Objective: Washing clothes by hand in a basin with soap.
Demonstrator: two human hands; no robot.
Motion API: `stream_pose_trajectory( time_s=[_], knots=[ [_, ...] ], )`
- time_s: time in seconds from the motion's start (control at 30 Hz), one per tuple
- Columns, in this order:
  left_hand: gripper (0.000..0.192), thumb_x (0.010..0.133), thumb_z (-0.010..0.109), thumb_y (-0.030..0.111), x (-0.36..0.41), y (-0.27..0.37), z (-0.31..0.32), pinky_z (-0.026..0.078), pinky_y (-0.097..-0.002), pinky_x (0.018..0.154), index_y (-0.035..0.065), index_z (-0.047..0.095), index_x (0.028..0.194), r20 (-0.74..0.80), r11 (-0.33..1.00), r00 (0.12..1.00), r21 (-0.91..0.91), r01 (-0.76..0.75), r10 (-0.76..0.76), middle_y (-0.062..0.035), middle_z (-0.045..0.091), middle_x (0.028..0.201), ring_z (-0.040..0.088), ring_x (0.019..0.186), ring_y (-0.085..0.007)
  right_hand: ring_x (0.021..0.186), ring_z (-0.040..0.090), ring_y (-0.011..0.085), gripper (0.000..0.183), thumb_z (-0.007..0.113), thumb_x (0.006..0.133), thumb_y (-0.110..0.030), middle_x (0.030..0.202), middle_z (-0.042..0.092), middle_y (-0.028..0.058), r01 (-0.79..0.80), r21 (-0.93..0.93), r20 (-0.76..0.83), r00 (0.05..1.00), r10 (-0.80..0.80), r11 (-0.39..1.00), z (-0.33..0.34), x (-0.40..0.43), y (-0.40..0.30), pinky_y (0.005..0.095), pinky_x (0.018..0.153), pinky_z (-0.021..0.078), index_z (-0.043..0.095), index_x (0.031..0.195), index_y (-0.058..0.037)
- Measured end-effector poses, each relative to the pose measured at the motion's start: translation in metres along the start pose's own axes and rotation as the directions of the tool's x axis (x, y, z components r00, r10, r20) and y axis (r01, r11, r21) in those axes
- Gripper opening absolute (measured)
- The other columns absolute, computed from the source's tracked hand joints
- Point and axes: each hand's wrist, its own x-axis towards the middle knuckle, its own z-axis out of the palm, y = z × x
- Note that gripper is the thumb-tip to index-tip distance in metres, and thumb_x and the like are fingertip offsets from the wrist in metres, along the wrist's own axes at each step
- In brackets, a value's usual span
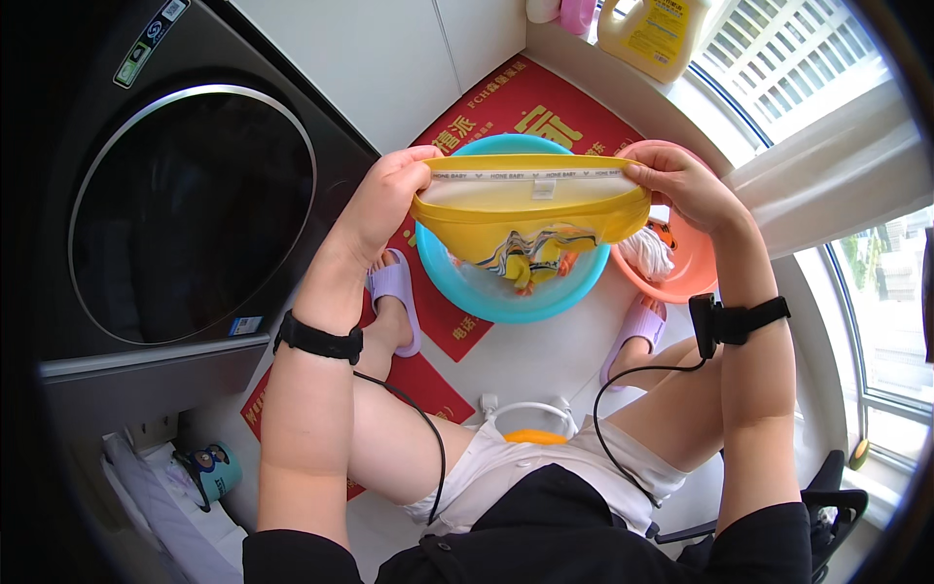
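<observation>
A yellow cloth garment (467, 233) with a white inner waistband is stretched wide between my hands, its opening facing me. Printed lettering runs along the waistband, and a small white tag (543, 190) is sewn inside. My left hand (398, 186) pinches the left end of the band; my right hand (682, 179) pinches the right end. Beneath the garment stands a turquoise basin (438, 288) holding suds and coloured cloth, partly hidden. Near my right hand is a coral basin (697, 274) containing white stringy cloth (648, 255) and an orange-and-black patterned item (662, 235).
A dark front-loading laundry machine (193, 212) stands on the left. Red printed sheets (503, 95) cover parts of the floor. A cream detergent jug (653, 33) sits on the windowsill. Black cables (602, 409) hang from my forearm straps. At lower left is a teal container (219, 471).
</observation>
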Motion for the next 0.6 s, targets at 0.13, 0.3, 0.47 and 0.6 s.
stream_pose_trajectory(
  time_s=[0.13,0.3,0.47,0.6],
  knots=[
    [0.024,0.086,0.064,0.029,-0.004,0.008,0.014,0.042,-0.0209,0.065,0.0054,0.059,0.085,0.043,0.998,0.998,0.049,0.042,-0.044,-0.001,0.059,0.076,0.053,0.074,-0.0051,0.082,0.059,0.0104,0.033,0.07,0.089,-0.025,0.087,0.064,0.0022,-0.063,0.013,0.003,0.998,0.063,0.998,-0.01,-0.001,0.007,0.025,0.079,0.0474,0.063,0.106,0.0012],
    [0.043,0.071,0.086,0.029,-0.009,0.0,0.018,0.05,-0.026,0.077,0.0011,0.064,0.094,0.174,0.876,0.984,0.477,-0.066,-0.021,-0.0036,0.064,0.079,0.062,0.079,-0.0115,0.091,0.062,0.0127,0.034,0.077,0.079,-0.008,0.097,0.065,0.0037,0.086,-0.315,0.005,0.996,-0.089,0.945,0.001,-0.002,0.0,0.0259,0.084,0.0501,0.062,0.109,-0.0002],
    [0.032,0.075,0.081,0.011,-0.005,0.0,0.029,0.051,-0.0302,0.08,-0.0045,0.068,0.1,0.035,0.849,0.975,0.5,0.171,-0.217,-0.0101,0.068,0.097,0.065,0.089,-0.0168,0.087,0.063,0.0111,0.028,0.072,0.084,-0.006,0.092,0.066,0.0031,0.019,-0.266,-0.059,0.998,-0.036,0.964,-0.003,0.003,0.003,0.0256,0.084,0.05,0.062,0.11,0.0001],
    [0.03,0.092,0.062,0.013,0.003,-0.021,0.035,0.044,-0.0306,0.099,0.0011,0.06,0.12,0.102,0.984,0.981,0.053,-0.17,0.164,-0.0096,0.059,0.123,0.056,0.113,-0.0148,0.087,0.063,0.0087,0.021,0.066,0.09,-0.009,0.094,0.066,0.002,0.12,-0.023,-0.014,0.993,-0.12,0.993,0.016,0.002,-0.001,0.0254,0.083,0.0501,0.061,0.109,-0.0011]
  ],
)
